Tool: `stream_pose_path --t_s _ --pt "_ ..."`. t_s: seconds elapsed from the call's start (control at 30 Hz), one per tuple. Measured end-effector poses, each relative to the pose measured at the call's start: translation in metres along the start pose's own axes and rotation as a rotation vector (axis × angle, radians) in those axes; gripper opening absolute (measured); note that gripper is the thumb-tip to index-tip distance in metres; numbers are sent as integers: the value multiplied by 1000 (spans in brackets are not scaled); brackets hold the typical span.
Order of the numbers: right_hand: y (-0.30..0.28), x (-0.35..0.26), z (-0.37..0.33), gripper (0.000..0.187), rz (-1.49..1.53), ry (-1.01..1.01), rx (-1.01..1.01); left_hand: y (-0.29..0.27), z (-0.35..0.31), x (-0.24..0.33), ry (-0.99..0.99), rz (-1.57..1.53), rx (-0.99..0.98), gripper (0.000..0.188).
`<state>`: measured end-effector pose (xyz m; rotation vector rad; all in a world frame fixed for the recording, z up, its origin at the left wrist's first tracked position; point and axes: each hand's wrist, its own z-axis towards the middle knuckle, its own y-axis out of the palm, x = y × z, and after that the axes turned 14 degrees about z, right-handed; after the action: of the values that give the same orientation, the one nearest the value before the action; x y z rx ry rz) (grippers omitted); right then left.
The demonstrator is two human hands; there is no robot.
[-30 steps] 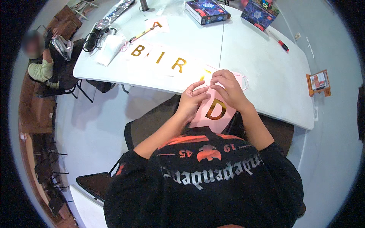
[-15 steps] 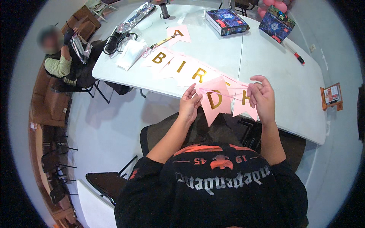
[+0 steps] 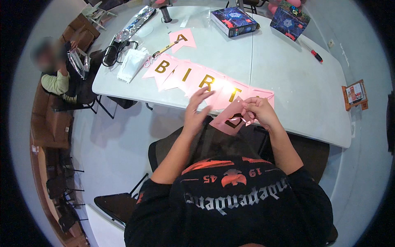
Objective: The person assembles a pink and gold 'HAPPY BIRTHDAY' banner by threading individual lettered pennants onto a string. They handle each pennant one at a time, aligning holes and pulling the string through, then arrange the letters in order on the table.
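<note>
The left hand [image 3: 195, 115] is empty, its fingers spread, at the table's near edge; whether its fingertips touch the row of pink pennants [image 3: 196, 79] is hard to tell. The right hand [image 3: 263, 113] pinches a pink pennant [image 3: 222, 124] with a gold letter by its upper right corner, tilted just off the near edge of the white table [image 3: 300, 92]. A pink ribbon [image 3: 235, 119] crosses its face. Beyond the row lie a single pennant [image 3: 188, 40] and a yellow-handled tool [image 3: 165, 49]; farther left, a white packet [image 3: 132, 67]. Far right are a blue box [image 3: 233, 20] and a red-and-black screwdriver [image 3: 316, 56].
</note>
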<state>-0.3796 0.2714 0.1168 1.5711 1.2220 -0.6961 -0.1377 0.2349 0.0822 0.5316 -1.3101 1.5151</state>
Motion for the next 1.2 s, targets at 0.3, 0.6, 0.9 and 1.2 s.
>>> stream_pose_path --t_s 0.3,0.6,0.9,1.2 --pt "22 -2 -7 24 24 -212 -8 30 4 36 -385 -215 -306 34" --pt "30 11 -4 24 76 -193 -60 38 -11 33 -362 -427 -230 31" --pt "29 10 -7 23 42 -93 -28 32 -12 51 -379 -461 -289 30" --pt "26 5 -7 25 153 29 -36 27 -11 40 -458 -688 -405 27"
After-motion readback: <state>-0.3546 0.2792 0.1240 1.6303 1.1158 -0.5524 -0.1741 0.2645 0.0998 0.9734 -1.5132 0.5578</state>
